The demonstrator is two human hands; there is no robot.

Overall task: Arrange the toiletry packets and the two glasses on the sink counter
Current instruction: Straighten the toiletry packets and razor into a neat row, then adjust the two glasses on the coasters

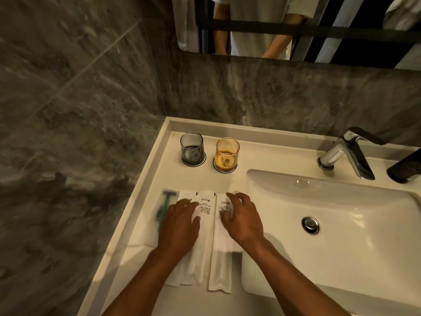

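Observation:
Several long white toiletry packets lie side by side on the white sink counter (159, 179). My left hand (180, 224) rests flat on the left packets (205, 224), fingers spread. My right hand (241, 217) presses with bent fingers on the rightmost packet (221, 258). A clear packet holding a green razor (165, 206) lies furthest left, beside my left hand. A grey glass (192, 148) and an amber glass (227, 153) stand upright on round coasters at the back of the counter, apart from both hands.
The basin (341, 224) with its drain (310, 225) fills the right side. A chrome faucet (348, 151) stands behind it, a dark object (405, 167) at far right. Grey marble walls close in on the left and back; a mirror (296, 26) hangs above.

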